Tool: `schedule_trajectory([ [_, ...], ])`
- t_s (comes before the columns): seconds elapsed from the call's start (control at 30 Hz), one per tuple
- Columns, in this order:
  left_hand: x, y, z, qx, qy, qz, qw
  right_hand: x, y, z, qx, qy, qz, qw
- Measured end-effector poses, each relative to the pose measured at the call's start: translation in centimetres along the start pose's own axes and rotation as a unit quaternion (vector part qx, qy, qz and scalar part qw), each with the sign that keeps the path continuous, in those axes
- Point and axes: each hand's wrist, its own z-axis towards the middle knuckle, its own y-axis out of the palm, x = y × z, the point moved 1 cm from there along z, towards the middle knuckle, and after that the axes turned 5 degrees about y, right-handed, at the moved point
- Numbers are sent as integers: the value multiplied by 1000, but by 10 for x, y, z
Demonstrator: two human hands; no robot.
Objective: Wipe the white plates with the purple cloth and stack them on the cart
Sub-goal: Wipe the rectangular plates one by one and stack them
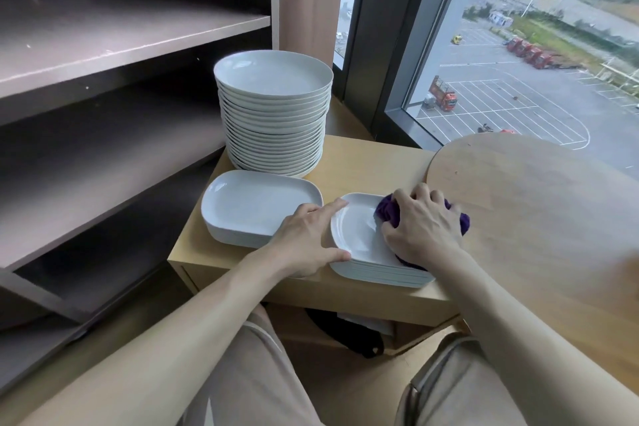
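Plates (pixel 273 78) stacked tall stand at the back of the cart (pixel 363 162), oblong dishes (pixel 256 204) before them. My right hand (pixel 423 225) grips the purple cloth (pixel 387 211), mostly hidden beneath it, on the near stack's top plate (pixel 356 235); my left hand (pixel 304 242), fingers straight, braces its rim. A round table (pixel 536 218) crowds my right.

Shelf unit (pixel 131 34): dark brown, left, open boards with pale front edges.
Curtain (pixel 311 0): pinkish-beige, far, between shelf unit and window.
Window (pixel 390 45): far right, dark frame.
Round table (pixel 539 218): light wood, right.
Car park (pixel 511 107): outside, white bay lines.
Red truck (pixel 444 98): parked there.
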Motion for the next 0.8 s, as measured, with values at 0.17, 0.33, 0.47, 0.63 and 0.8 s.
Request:
schedule_trajectory([
  [0.17, -5, 4, 3, 4, -2, -16, 1000, -20, 1, -2, 9, -35, 32, 999],
  [0.33, -4, 3, 2, 11, 2, -34, 999, -44, -3, -11, -3, -79, 124, 989],
  [0.47, 1, 0, -1, 16, -10, -42, 999, -50, -7, -20, -26, -134, 140, 981],
  [0.63, 7, -2, -5, 9, -18, -9, 1000, -42, -13, -34, -65, -174, 107, 977],
  [0.8, 8, -3, -6, 10, 14, 26, 999, -30, -14, -50, -38, -122, 99, 987],
])
